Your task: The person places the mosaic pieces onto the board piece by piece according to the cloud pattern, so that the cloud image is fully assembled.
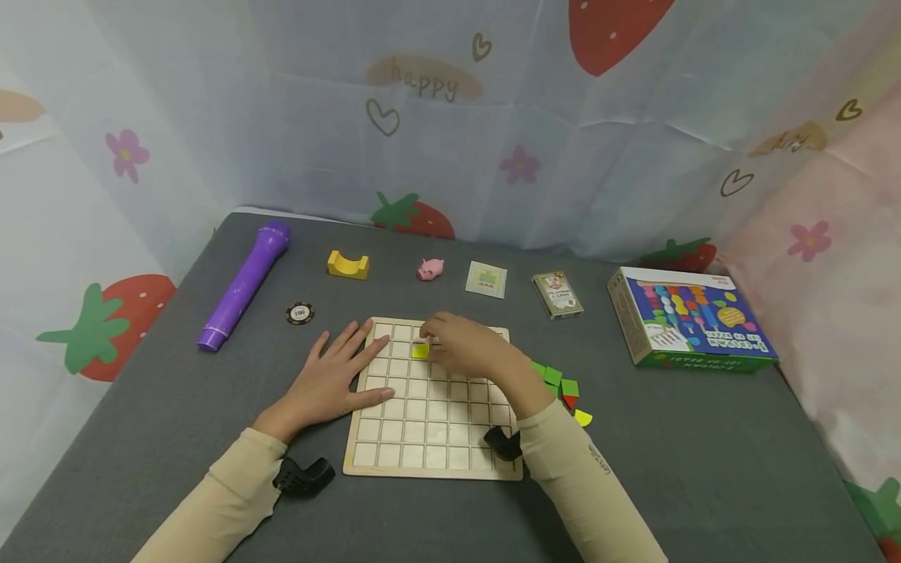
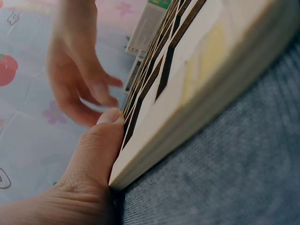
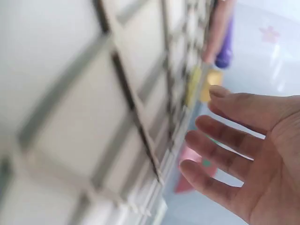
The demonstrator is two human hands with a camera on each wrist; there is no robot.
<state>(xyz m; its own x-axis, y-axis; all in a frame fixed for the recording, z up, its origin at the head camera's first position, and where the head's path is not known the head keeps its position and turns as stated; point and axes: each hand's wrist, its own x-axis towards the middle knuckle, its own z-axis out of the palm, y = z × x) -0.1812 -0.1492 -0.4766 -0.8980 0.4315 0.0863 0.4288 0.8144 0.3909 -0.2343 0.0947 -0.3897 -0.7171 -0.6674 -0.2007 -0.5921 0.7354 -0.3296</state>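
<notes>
A square wooden grid board [image 1: 389, 471] lies on the grey table. My left hand [image 1: 320, 391] rests spread at its left side, the fingers and thumb straight over that edge. In the left wrist view the thumb [image 2: 96, 147] lies against the board's edge. My right hand [image 1: 464, 344] hovers over the upper part of the grid, close beside a yellow square tile [image 1: 420, 351] set in a cell near the top. From the right wrist view, its loosely bent fingers [image 3: 220, 157] hold nothing. Green tiles [image 1: 553, 376], partly hidden by the right forearm, lie off the board's right edge.
Near them lie a red piece [image 1: 569, 401] and a yellow piece [image 1: 583, 417]. Further back are a purple tube [image 1: 246, 285], poker chip [image 1: 299, 313], yellow block [image 1: 348, 266], pink pig [image 1: 430, 269], pale square packet [image 1: 486, 279], playing card box [image 1: 558, 295] and colourful box [image 1: 693, 320].
</notes>
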